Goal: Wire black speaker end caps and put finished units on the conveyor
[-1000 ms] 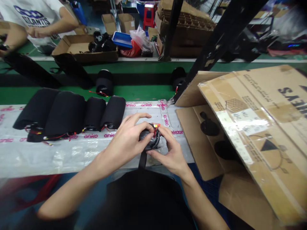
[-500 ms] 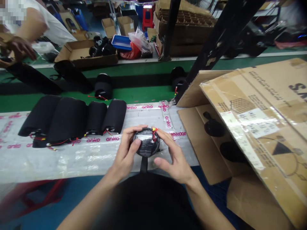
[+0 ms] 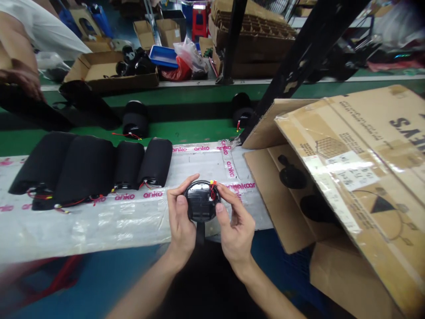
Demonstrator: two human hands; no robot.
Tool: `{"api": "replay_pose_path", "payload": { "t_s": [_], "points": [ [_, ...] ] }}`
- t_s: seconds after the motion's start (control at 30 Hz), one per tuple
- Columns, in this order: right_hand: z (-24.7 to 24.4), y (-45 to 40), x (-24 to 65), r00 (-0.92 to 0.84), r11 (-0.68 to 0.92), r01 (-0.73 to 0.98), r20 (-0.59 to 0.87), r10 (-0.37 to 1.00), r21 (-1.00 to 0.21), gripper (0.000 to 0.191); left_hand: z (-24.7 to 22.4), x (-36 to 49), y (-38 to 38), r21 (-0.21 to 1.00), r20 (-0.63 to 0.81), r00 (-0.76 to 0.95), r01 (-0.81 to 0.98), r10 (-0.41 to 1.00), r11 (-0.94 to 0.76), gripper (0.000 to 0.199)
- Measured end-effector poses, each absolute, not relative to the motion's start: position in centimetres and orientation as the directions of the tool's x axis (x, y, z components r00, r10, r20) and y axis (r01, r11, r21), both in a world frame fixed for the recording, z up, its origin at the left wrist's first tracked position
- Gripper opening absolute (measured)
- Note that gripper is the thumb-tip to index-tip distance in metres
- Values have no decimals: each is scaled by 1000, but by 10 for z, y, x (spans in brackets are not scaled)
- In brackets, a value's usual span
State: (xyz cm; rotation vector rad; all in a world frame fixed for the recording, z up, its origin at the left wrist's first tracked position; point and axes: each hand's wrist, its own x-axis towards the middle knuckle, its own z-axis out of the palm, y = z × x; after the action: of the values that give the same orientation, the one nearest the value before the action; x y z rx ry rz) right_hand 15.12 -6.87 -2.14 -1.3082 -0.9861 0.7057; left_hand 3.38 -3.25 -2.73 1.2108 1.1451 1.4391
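R hand (image 3: 237,226) has shifted: thumb, clear of disc (image 3: 198,207) in prev. frame, is now at its rim. Both hands grip disc, L hand (image 3: 181,217) on L side, R opp. Red wires (image 3: 212,192) lie at disc's far R edge; blk. strap (image 3: 200,232) shows on near side. Disc is held nr. front edge of bench (image 3: 126,230). Blk. tubes (image 3: 86,170) lie on bench, L; open carton (image 3: 348,146) is R.

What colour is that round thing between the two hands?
The round thing is black, with red wires near its edge; see the head view.
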Motion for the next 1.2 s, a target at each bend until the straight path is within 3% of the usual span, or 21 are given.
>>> {"api": "replay_pose_path", "payload": {
  "t_s": [0.07,0.17,0.27,0.37,0.47,0.6,0.67,0.77,0.83,0.97,1.2],
  "points": [
    [-20,-68,154,423,169,124,206,882,-978,26,-26,30,-27,979,138,-66,-143,988,-146,27],
    [-16,-65,157,399,124,-32,101,911,-992,26,-26,20,-10,963,133,114,-250,985,-101,17],
    [-13,-62,155,408,114,-124,54,911,-986,25,-28,14,3,969,159,237,-224,958,-106,34],
    [-11,-65,151,443,134,-9,116,889,-991,25,-31,18,4,972,207,242,-163,948,-171,54],
    [-9,-69,150,418,133,82,156,895,-988,30,-31,22,2,962,248,235,-170,940,-212,53],
    [-14,-70,161,334,121,-57,95,938,-991,33,-33,17,4,967,230,273,-172,934,-188,52],
    [-21,-69,174,211,137,-117,110,971,-984,43,-34,13,6,973,199,304,-177,932,-150,52],
    [-34,-66,194,19,171,-32,171,985,-985,70,-34,10,7,974,180,354,-196,918,-115,52],
    [-41,-64,204,-2,212,85,212,977,-974,79,-33,10,7,971,186,370,-210,910,-114,52],
    [-42,-57,211,-32,263,235,263,964,-936,80,-32,11,6,972,205,351,-183,914,-148,53],
    [-36,-40,229,-140,142,205,115,983,-968,78,-35,11,8,973,228,373,-107,899,-202,57]
  ]
}}
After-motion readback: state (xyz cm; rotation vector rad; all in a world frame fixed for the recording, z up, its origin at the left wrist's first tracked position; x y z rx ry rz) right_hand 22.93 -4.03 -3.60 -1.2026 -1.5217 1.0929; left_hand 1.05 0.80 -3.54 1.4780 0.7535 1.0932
